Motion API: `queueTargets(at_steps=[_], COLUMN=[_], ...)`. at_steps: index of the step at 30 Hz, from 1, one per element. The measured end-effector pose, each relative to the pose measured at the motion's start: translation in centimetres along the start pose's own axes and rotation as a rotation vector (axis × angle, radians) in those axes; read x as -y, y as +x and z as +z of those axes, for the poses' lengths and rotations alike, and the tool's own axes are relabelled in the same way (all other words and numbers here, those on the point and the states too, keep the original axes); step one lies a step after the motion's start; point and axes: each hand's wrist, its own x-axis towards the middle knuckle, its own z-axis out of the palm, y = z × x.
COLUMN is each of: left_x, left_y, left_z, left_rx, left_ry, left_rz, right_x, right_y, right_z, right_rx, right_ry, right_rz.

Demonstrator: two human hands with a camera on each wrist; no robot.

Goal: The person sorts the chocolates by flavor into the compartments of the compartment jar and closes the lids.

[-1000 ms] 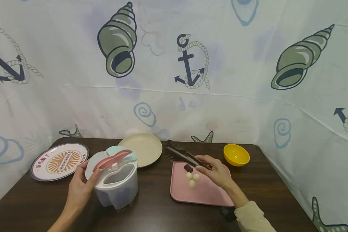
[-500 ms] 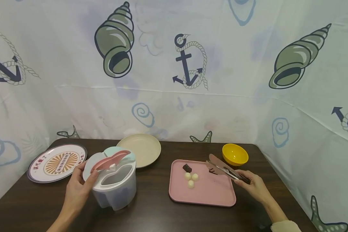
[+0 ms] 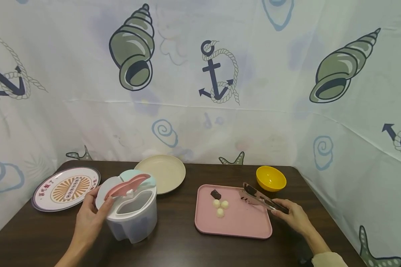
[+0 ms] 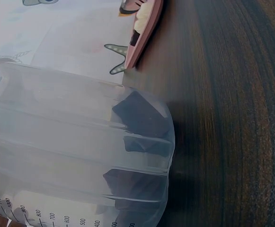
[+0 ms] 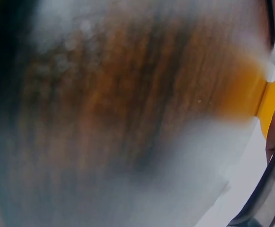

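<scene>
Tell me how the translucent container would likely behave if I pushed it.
The translucent container seems stiff: its fluted walls show no buckling in the left grip. It probably resists tipping, being broad, with dark pieces low inside.

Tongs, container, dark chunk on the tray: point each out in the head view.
Tongs (image 3: 263, 197): head view, on one arm, ahead of the fingers.
Container (image 3: 135, 224): head view, on the front wall, below the lid.
Dark chunk (image 3: 215, 194): head view, middle of its upper surface.

Got a printed plate by the far-left corner of the desk, cream plate at the far edge, yellow bowl near the far-right corner, shell-and-anchor cloth behind.
</scene>
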Motion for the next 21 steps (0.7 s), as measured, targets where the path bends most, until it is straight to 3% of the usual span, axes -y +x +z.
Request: queueTargets(at_steps=[21], left_x=[0.10], left_y=[-0.12], left_z=[-0.07], left_rx=[0.006], left_ry=[0.005], left_rz=[-0.002], right_x=[-0.03], right_y=[-0.36], right_z=[0.51], right_rx=[-0.067], right_ry=[0.007], right_rz=[-0.092])
